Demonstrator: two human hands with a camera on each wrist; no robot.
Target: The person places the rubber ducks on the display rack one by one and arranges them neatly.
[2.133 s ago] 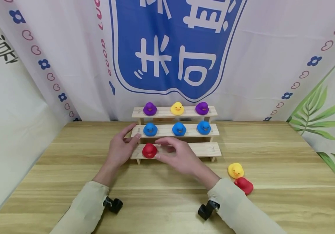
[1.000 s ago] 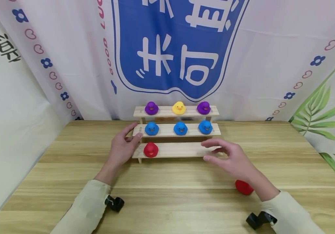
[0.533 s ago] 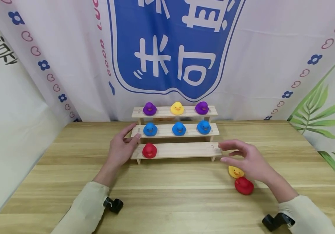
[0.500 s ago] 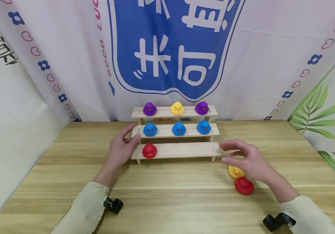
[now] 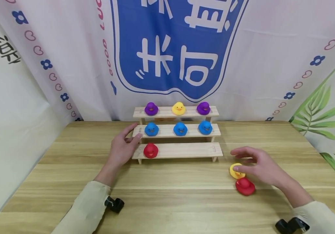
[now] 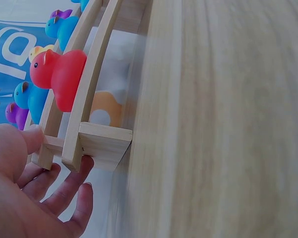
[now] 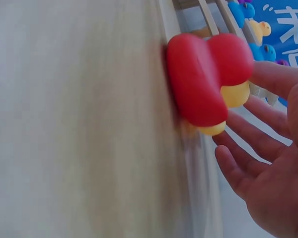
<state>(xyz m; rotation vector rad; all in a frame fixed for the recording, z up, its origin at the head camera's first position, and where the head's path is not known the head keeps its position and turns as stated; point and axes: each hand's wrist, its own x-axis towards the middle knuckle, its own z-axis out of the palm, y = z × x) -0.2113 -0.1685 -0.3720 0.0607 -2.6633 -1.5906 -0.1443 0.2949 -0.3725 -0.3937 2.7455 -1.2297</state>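
At the left end of a three-tier wooden display stand (image 5: 185, 150), my left hand (image 5: 122, 147) grips the middle tier, with the thumb on the plank and the fingers bent around its end. A red rubber duck (image 5: 150, 150) sits at the left of the lowest tier. To the right of the stand, my right hand (image 5: 261, 164) hovers with fingers apart at a yellow rubber duck (image 5: 237, 171), its thumb overlapping the duck in the head view. Another red rubber duck (image 7: 198, 79) lies against the yellow one on the table, nearer the camera.
Three blue ducks (image 5: 180, 129) line the middle tier. The top tier carries two purple ducks (image 5: 151, 109) and a yellow duck (image 5: 178, 108) between them. Behind the wooden table (image 5: 167, 201) hangs a printed curtain (image 5: 261, 65).
My right hand has left the red duck on the lowest tier and moved right, then down to the loose yellow duck. My left hand has stayed on the stand.
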